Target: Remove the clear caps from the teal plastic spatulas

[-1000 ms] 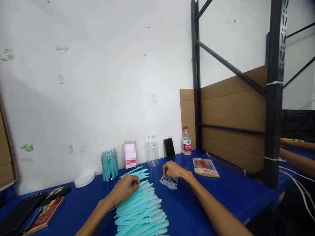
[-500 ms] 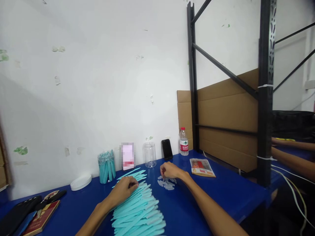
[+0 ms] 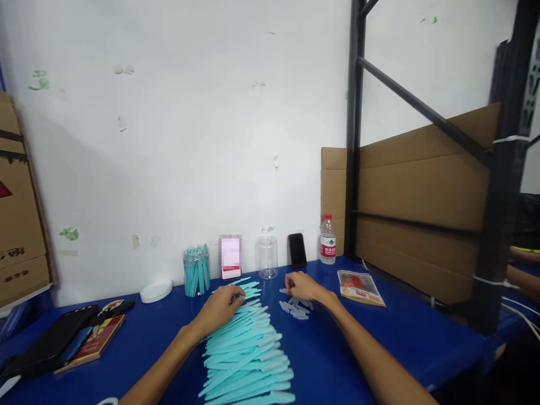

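A long row of slim turquoise sticks (image 3: 236,351) lies on the blue table, many with translucent caps on their right ends. My left hand (image 3: 221,308) rests over the far part of this row, fingers curled and thumb bent in; whatever it grips is hidden. To the right of the row is a small pile of loose translucent caps (image 3: 297,308). My right hand (image 3: 301,285) is at the pile's far edge with its fingertips pinched together, close beside one cap. What sits between these fingertips is too small to make out.
Against the wall stand a jar of turquoise sticks (image 3: 196,273), a lit phone (image 3: 230,260), a clear jar (image 3: 267,259), a dark phone (image 3: 297,251) and a water bottle (image 3: 328,242). A white lid (image 3: 156,291), books (image 3: 95,346), a packet (image 3: 361,288) and a shelf frame (image 3: 352,169) are around.
The view has turned a little to the left, so things appear further right. My right hand stays at the caps and my left over the sticks, with only slight finger movement.
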Demonstrator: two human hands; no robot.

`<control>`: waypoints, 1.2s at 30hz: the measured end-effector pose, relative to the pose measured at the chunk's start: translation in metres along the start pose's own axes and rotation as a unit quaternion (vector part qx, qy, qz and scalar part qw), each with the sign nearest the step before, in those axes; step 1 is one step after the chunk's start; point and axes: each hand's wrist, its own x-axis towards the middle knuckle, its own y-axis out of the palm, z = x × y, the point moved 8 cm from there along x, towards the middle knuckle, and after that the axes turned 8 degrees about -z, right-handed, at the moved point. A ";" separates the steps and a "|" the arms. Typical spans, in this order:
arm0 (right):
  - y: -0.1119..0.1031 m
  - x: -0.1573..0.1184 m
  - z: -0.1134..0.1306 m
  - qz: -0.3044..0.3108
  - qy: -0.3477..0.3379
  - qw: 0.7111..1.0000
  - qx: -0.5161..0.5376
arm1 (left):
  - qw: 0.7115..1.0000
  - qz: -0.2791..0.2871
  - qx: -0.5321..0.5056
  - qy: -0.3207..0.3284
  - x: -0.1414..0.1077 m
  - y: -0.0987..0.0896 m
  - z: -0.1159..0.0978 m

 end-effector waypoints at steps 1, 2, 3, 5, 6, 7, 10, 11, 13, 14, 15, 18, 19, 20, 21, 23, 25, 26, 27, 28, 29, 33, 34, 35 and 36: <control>0.000 0.000 0.000 -0.001 0.000 1.000 -0.003 | 1.000 -0.010 0.015 -0.008 0.001 -0.004 0.004; 0.001 0.001 0.000 -0.003 0.000 1.000 -0.005 | 0.999 -0.019 0.030 -0.016 0.002 -0.008 0.009; 0.001 0.001 0.000 -0.006 -0.001 1.000 -0.007 | 0.998 -0.025 0.045 -0.023 0.002 -0.011 0.014; 0.001 0.001 0.000 -0.010 -0.002 1.000 -0.010 | 0.997 -0.028 0.068 -0.031 0.002 -0.016 0.023; 0.001 0.000 0.000 -0.011 -0.002 1.000 -0.011 | 0.996 -0.025 0.075 -0.031 0.002 -0.016 0.027; 0.002 0.000 0.000 -0.011 -0.004 1.000 -0.013 | 0.996 -0.020 0.080 -0.028 0.001 -0.016 0.030; 0.003 0.000 0.000 -0.006 -0.010 1.000 -0.019 | 0.996 -0.006 0.084 -0.026 0.001 -0.012 0.041; 0.004 0.000 0.000 -0.004 -0.011 1.000 -0.022 | 0.996 -0.004 0.085 -0.029 0.001 -0.011 0.044; 0.006 0.002 -0.001 0.000 -0.013 1.000 -0.028 | 0.996 -0.002 0.086 -0.037 0.001 -0.008 0.051; 0.006 0.002 -0.002 0.002 -0.013 0.999 -0.031 | 0.995 -0.002 0.087 -0.041 0.001 -0.007 0.054; 0.007 0.003 -0.003 0.003 -0.012 0.999 -0.033 | 0.995 -0.002 0.087 -0.043 0.001 -0.006 0.055; 0.010 0.005 -0.006 0.004 -0.008 0.999 -0.031 | 0.995 -0.002 0.087 -0.038 0.001 -0.004 0.057; 0.010 0.006 -0.007 0.002 -0.006 1.000 -0.029 | 0.996 -0.003 0.087 -0.036 0.001 -0.004 0.057; 0.011 0.006 -0.008 0.000 -0.004 1.000 -0.025 | 0.996 -0.004 0.087 -0.034 0.000 -0.004 0.057; 0.011 0.006 -0.009 -0.004 -0.001 1.000 -0.020 | 0.996 -0.005 0.087 -0.033 0.000 -0.003 0.057; 0.012 0.007 -0.011 -0.012 0.007 1.000 -0.007 | 0.996 -0.009 0.086 -0.033 0.000 -0.002 0.058; 0.010 0.007 -0.013 -0.023 0.019 0.999 0.013 | 0.996 -0.013 0.080 -0.032 0.000 -0.001 0.058; 0.009 0.007 -0.014 -0.031 0.026 0.999 0.027 | 0.997 -0.015 0.075 -0.032 0.000 -0.001 0.058; 0.008 0.007 -0.014 -0.041 0.033 0.998 0.044 | 0.997 -0.019 0.068 -0.031 0.000 -0.001 0.057; 0.005 0.007 -0.013 -0.052 0.040 0.996 0.065 | 0.997 -0.024 0.060 -0.031 0.000 -0.002 0.056; 0.003 0.007 -0.012 -0.063 0.047 0.993 0.090 | 0.998 -0.029 0.051 -0.032 0.001 -0.003 0.055; -0.001 0.006 0.003 -0.081 0.069 0.969 0.222 | 0.998 -0.050 -0.002 -0.036 0.003 -0.008 0.045; 0.000 0.006 0.008 -0.079 0.072 0.960 0.258 | 0.998 -0.051 -0.021 -0.035 0.004 -0.009 0.042; 0.000 0.005 0.013 -0.077 0.075 0.950 0.293 | 0.997 -0.052 -0.040 -0.032 0.004 -0.009 0.038; 0.000 0.004 0.017 -0.075 0.077 0.939 0.327 | 0.997 -0.051 -0.059 -0.028 0.004 -0.009 0.035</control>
